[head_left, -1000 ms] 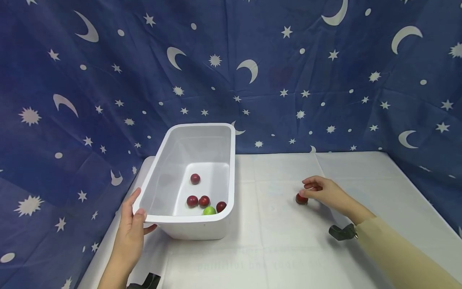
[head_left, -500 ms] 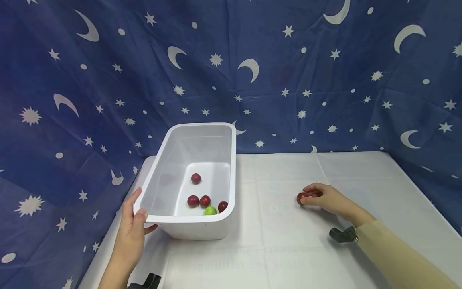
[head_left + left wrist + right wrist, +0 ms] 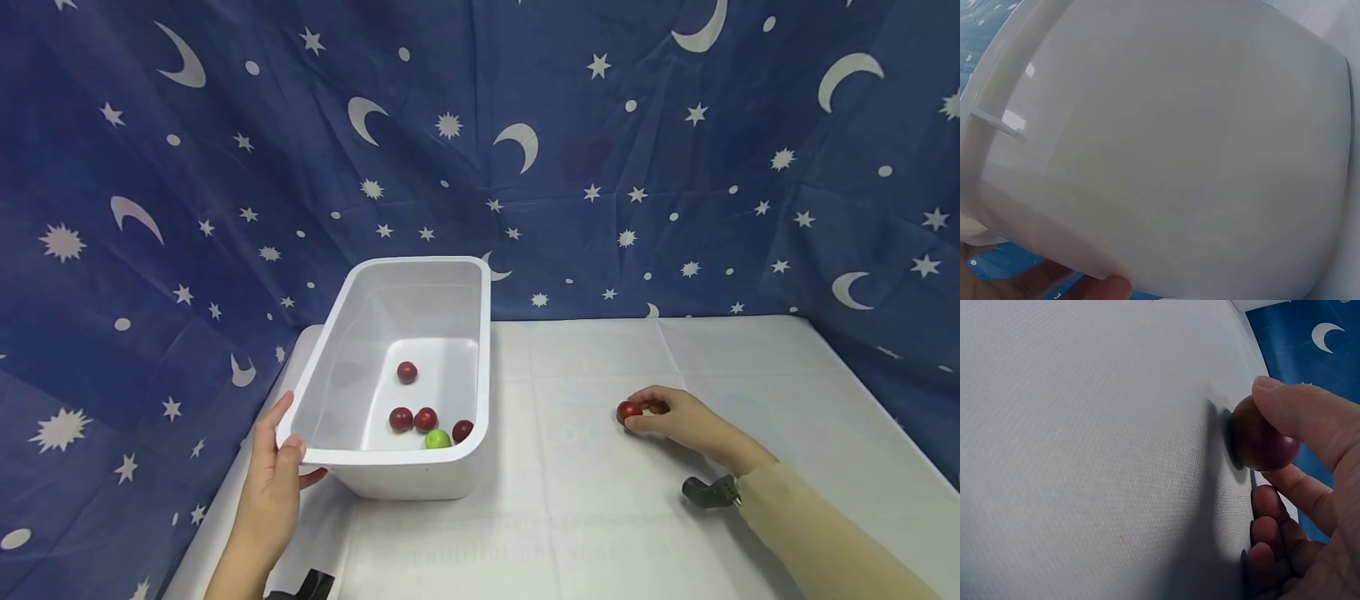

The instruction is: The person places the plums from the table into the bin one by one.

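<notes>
My right hand (image 3: 686, 421) pinches a dark red plum (image 3: 627, 412) between thumb and fingers, at the right of the white-covered table. In the right wrist view the plum (image 3: 1261, 437) sits close to the cloth, thumb on one side, its other fingers curled beneath. My left hand (image 3: 268, 483) grips the near left corner of a white plastic bin (image 3: 390, 457), thumb over the rim. Inside the bin lie several dark red plums (image 3: 401, 419) and one bright green round fruit (image 3: 437, 438). The bin's outer wall (image 3: 1160, 144) fills the left wrist view.
A white cloth (image 3: 577, 500) covers the table. Behind it and along the left hangs a blue curtain (image 3: 562, 192) with moons and stars. Black wrist-worn devices (image 3: 711, 492) show at both wrists.
My right hand has lowered slightly, its fingers now closer about the plum, which has shifted a little. The left hand and the bin have stayed put.
</notes>
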The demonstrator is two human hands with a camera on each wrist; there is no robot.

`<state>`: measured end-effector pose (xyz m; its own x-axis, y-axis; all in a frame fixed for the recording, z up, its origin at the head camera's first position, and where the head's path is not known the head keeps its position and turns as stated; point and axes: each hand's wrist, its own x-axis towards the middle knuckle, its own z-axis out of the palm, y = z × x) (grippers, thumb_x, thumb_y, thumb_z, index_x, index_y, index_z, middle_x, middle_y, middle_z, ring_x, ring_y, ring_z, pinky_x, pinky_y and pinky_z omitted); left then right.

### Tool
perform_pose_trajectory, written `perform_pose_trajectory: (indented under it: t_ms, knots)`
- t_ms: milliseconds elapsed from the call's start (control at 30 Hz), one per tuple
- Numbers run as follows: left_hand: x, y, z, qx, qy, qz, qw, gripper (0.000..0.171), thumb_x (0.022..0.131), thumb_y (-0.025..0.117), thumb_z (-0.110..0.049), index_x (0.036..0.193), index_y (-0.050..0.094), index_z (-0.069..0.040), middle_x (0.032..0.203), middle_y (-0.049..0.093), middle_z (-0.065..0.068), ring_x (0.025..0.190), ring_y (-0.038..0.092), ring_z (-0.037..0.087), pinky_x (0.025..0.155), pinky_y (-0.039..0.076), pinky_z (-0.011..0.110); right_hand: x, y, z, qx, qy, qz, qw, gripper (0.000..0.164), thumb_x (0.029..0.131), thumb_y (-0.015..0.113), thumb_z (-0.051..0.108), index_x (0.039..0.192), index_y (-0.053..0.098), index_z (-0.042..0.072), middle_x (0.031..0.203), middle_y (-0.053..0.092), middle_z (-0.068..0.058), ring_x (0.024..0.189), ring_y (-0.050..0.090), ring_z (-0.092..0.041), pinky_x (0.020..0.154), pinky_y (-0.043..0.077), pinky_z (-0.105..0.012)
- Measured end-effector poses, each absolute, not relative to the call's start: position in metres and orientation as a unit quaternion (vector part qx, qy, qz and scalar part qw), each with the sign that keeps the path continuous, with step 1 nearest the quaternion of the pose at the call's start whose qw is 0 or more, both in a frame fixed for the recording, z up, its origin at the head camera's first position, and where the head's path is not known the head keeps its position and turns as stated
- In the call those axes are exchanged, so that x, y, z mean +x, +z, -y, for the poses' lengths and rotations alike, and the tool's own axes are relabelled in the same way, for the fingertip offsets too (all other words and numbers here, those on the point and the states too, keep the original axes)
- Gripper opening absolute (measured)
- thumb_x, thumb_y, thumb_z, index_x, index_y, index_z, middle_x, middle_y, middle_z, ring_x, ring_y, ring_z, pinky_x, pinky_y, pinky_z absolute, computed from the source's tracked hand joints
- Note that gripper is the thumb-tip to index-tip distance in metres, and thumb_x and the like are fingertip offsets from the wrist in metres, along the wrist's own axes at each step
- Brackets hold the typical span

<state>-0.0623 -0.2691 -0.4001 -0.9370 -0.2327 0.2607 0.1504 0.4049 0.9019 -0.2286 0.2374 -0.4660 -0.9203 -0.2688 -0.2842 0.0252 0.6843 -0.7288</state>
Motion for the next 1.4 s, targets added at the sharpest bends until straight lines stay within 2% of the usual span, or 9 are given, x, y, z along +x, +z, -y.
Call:
perform_pose_trajectory:
  t_ms: [233, 533, 833, 1033, 1200, 1400]
  knots:
    - [-0.063, -0.4, 0.269, 0.026, -0.544, 0.82, 0.177, 0.05, 0.104, 0.028, -0.02, 0.154, 0.02, -0.022, 0.146, 0.026, 0.011, 0.108, 0.05, 0.015, 0.073, 0.053, 0.035, -0.23, -0.467, -0.237, -0.071, -0.39, -0.9, 0.18, 0.056, 0.083, 0.073, 0.047, 0.124, 0.06, 0.011, 0.108, 0.06, -0.007, 0.096, 0.051, -0.023, 0.079, 0.044, -0.035]
    - [-0.062, -0.4, 0.269, 0.022, -0.545, 0.819, 0.178, 0.051, 0.104, 0.028, -0.018, 0.154, 0.02, -0.02, 0.146, 0.024, 0.013, 0.105, 0.05, 0.013, 0.072, 0.053, 0.034, -0.23, -0.466, -0.236, -0.065, -0.394, -0.899, 0.178, 0.056, 0.083, 0.073, 0.047, 0.122, 0.06, 0.009, 0.105, 0.059, -0.007, 0.092, 0.05, -0.023, 0.074, 0.045, -0.033]
    - [-0.062, -0.401, 0.269, 0.017, -0.548, 0.817, 0.178, 0.051, 0.104, 0.028, -0.017, 0.154, 0.02, -0.019, 0.145, 0.026, 0.014, 0.104, 0.051, 0.01, 0.071, 0.053, 0.033, -0.238, -0.463, -0.238, -0.066, -0.393, -0.897, 0.19, 0.056, 0.083, 0.072, 0.048, 0.118, 0.059, 0.006, 0.106, 0.06, -0.007, 0.093, 0.052, -0.023, 0.076, 0.046, -0.033]
    - [-0.062, -0.4, 0.27, 0.011, -0.553, 0.814, 0.179, 0.051, 0.104, 0.028, -0.016, 0.154, 0.02, -0.019, 0.145, 0.027, 0.014, 0.105, 0.051, 0.009, 0.072, 0.053, 0.034, -0.242, -0.441, -0.232, -0.075, -0.407, -0.896, 0.163, 0.056, 0.086, 0.07, 0.047, 0.12, 0.057, 0.005, 0.108, 0.061, -0.009, 0.095, 0.055, -0.025, 0.077, 0.048, -0.036]
    - [-0.062, -0.4, 0.269, 0.011, -0.55, 0.815, 0.181, 0.051, 0.104, 0.028, -0.015, 0.154, 0.02, -0.018, 0.145, 0.027, 0.015, 0.103, 0.052, 0.007, 0.071, 0.053, 0.033, -0.244, -0.418, -0.217, -0.097, -0.445, -0.879, 0.143, 0.059, 0.085, 0.071, 0.047, 0.122, 0.055, 0.004, 0.112, 0.061, -0.01, 0.101, 0.056, -0.024, 0.086, 0.047, -0.039]
    - [-0.061, -0.399, 0.269, 0.011, -0.552, 0.814, 0.181, 0.051, 0.103, 0.027, -0.014, 0.154, 0.02, -0.017, 0.145, 0.027, 0.015, 0.103, 0.052, 0.006, 0.071, 0.053, 0.032, -0.245, -0.397, -0.195, -0.115, -0.464, -0.868, 0.139, 0.055, 0.084, 0.072, 0.048, 0.121, 0.056, 0.01, 0.114, 0.061, -0.007, 0.103, 0.057, -0.023, 0.09, 0.047, -0.041]
